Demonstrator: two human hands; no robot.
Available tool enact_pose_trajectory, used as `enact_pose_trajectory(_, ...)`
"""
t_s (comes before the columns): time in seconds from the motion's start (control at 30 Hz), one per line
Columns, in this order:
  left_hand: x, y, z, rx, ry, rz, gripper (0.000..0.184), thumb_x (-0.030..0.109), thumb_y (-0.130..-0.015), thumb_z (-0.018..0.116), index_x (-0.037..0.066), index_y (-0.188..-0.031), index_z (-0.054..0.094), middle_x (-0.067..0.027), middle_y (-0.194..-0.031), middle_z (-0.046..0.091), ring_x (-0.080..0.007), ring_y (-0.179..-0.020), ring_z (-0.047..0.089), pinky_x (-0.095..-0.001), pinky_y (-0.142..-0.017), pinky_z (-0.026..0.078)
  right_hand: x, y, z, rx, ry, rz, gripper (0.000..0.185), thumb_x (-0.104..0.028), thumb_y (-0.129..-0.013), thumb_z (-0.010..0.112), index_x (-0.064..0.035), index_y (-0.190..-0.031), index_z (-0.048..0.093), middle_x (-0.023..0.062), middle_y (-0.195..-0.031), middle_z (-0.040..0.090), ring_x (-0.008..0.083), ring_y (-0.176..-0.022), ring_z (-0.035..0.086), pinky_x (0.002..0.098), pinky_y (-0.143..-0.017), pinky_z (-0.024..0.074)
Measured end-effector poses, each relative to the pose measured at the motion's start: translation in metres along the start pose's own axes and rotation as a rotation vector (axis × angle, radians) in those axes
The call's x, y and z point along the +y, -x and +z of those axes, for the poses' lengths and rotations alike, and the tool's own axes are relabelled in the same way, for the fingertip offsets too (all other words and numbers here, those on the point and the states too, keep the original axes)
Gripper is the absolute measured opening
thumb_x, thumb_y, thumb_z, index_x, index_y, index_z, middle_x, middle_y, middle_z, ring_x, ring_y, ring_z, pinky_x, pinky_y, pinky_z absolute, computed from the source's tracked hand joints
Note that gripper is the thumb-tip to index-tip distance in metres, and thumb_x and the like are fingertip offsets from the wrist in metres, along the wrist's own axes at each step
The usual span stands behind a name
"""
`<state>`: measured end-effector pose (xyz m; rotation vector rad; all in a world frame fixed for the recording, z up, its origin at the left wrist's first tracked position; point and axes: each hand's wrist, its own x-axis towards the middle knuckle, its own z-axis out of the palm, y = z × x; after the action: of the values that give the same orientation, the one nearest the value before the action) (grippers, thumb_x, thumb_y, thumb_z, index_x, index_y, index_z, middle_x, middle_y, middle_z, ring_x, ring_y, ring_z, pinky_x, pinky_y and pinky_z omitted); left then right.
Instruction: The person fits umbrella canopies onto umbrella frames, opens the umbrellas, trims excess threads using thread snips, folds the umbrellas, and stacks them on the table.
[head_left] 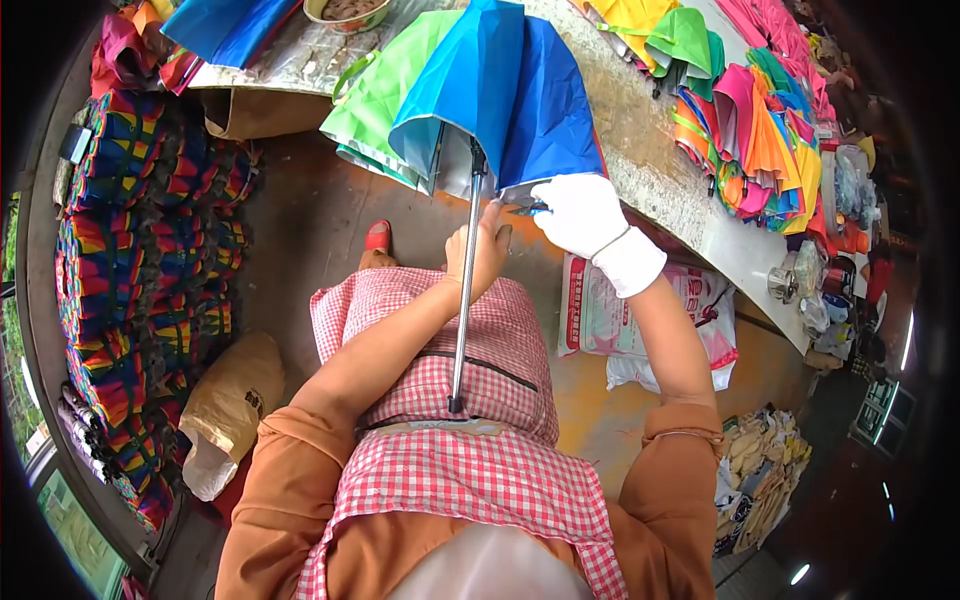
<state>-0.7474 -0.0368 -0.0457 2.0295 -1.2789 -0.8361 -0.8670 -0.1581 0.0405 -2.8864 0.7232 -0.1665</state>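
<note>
A folding umbrella (548, 110) with blue and green panels hangs partly folded over the table edge, its metal shaft (466, 300) pointing down toward my lap. My left hand (478, 250), bare, is behind the shaft, with its fingers closed at the lower rim of the canopy; exactly what they pinch there is too small to make out. My right hand (580, 215) wears a white glove and grips a small hand tool (526, 209) with a blue handle and dark tip. That tip is beside my left fingertips, just below the dark blue panel.
The worn table (650, 150) bears several colourful umbrellas (745, 140) at the right and a bowl (348, 12) at the top. Bundled rainbow umbrellas (150, 250) are stacked at the left, near a paper sack (235, 410). Printed bags (630, 320) lie under the table.
</note>
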Motion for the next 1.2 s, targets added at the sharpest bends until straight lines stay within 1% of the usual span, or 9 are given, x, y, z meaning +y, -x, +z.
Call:
enact_pose_trajectory(0.17, -0.017, 0.008, -0.009, 0.079, 0.067, 0.038, 0.030, 0.020, -0.078, 0.063, 0.009, -0.107, 0.057, -0.0098, -0.053, 0.056, -0.0304, -0.052, 0.058, -0.0417, -0.053, 0.045, 0.002, -0.006, -0.012, -0.081, -0.003, 0.005, 0.016, -0.021, -0.069, 0.062, -0.0095, -0.080, 0.065, 0.0077, -0.070, 0.061, 0.0252, -0.065, 0.060, 0.0376, -0.060, 0.0474)
enact_pose_trajectory(0.33, -0.028, -0.010, 0.010, 0.017, 0.278, -0.191, 0.048, 0.021, -0.077, 0.065, 0.019, -0.124, 0.054, -0.0097, -0.053, 0.058, -0.0242, -0.052, 0.059, -0.0355, -0.057, 0.046, 0.000, -0.015, -0.004, -0.021, -0.013, -0.016, 0.011, -0.020, -0.065, 0.062, -0.0094, -0.066, 0.063, 0.0091, -0.065, 0.061, 0.0265, -0.062, 0.061, 0.0373, -0.057, 0.0472)
enact_pose_trajectory(0.5, -0.017, -0.020, 0.010, 0.123, 0.161, -0.220, 0.025, 0.027, -0.079, 0.062, 0.015, -0.100, 0.067, -0.0136, -0.061, 0.061, -0.0280, -0.058, 0.061, -0.0368, -0.061, 0.047, -0.002, -0.024, 0.012, -0.150, 0.071, 0.004, 0.012, -0.021, -0.066, 0.062, -0.0106, -0.067, 0.066, 0.0098, -0.065, 0.062, 0.0263, -0.062, 0.063, 0.0371, -0.057, 0.0479)
enact_pose_trajectory(0.7, -0.015, -0.018, -0.003, 0.201, 0.200, -0.123, 0.019, 0.026, -0.078, 0.062, 0.009, -0.084, 0.069, -0.0167, -0.061, 0.059, -0.0318, -0.058, 0.060, -0.0377, -0.059, 0.046, 0.000, -0.023, 0.027, -0.213, 0.044, 0.008, 0.012, -0.020, -0.068, 0.060, -0.0111, -0.069, 0.068, 0.0102, -0.066, 0.064, 0.0263, -0.064, 0.064, 0.0371, -0.059, 0.0494)
enact_pose_trajectory(0.97, -0.030, 0.014, -0.067, -0.019, -0.028, -0.078, 0.021, 0.022, -0.081, 0.065, 0.002, -0.074, 0.066, -0.0122, -0.053, 0.056, -0.0203, -0.045, 0.052, -0.0326, -0.047, 0.040, -0.009, 0.012, -0.059, -0.235, -0.372, 0.085, 0.026, -0.027, -0.069, 0.068, -0.0117, -0.090, 0.068, 0.0075, -0.079, 0.065, 0.0248, -0.071, 0.063, 0.0349, -0.066, 0.0494)
enact_pose_trajectory(1.03, -0.038, 0.019, -0.070, 0.084, 0.494, -0.225, 0.021, 0.021, -0.083, 0.065, 0.002, -0.074, 0.066, -0.0043, -0.053, 0.056, -0.0104, -0.042, 0.045, -0.0250, -0.042, 0.033, -0.020, 0.010, -0.078, -0.143, -0.473, 0.209, 0.026, -0.025, -0.070, 0.068, -0.0107, -0.092, 0.068, 0.0078, -0.077, 0.065, 0.0248, -0.071, 0.063, 0.0352, -0.066, 0.0486)
enact_pose_trajectory(1.07, -0.017, 0.017, -0.083, 0.047, 0.909, -0.519, 0.014, 0.018, -0.084, 0.065, 0.005, -0.081, 0.066, 0.0019, -0.056, 0.053, -0.0036, -0.043, 0.040, -0.0199, -0.040, 0.030, -0.024, 0.002, -0.085, -0.116, -0.427, 0.183, 0.026, -0.025, -0.070, 0.067, -0.0103, -0.093, 0.068, 0.0080, -0.077, 0.064, 0.0252, -0.070, 0.062, 0.0358, -0.065, 0.0485)
enact_pose_trajectory(1.1, -0.014, 0.012, -0.085, 0.005, 1.208, -0.589, 0.022, 0.025, -0.084, 0.066, 0.007, -0.097, 0.063, 0.0012, -0.058, 0.050, -0.0034, -0.040, 0.031, -0.0181, -0.037, 0.023, -0.030, -0.009, -0.091, -0.087, -0.377, 0.155, 0.026, -0.025, -0.071, 0.067, -0.0100, -0.093, 0.068, 0.0083, -0.076, 0.064, 0.0257, -0.070, 0.062, 0.0365, -0.064, 0.0483)
enact_pose_trajectory(1.2, 0.005, -0.011, -0.081, -0.012, 1.570, -0.656, 0.028, 0.032, -0.089, 0.059, 0.010, -0.106, 0.057, 0.0032, -0.054, 0.045, -0.0052, -0.037, 0.025, -0.0198, -0.037, 0.020, -0.038, -0.037, -0.079, -0.026, -0.260, 0.079, 0.028, -0.023, -0.072, 0.067, -0.0091, -0.096, 0.067, 0.0087, -0.077, 0.063, 0.0256, -0.069, 0.061, 0.0357, -0.063, 0.0478)
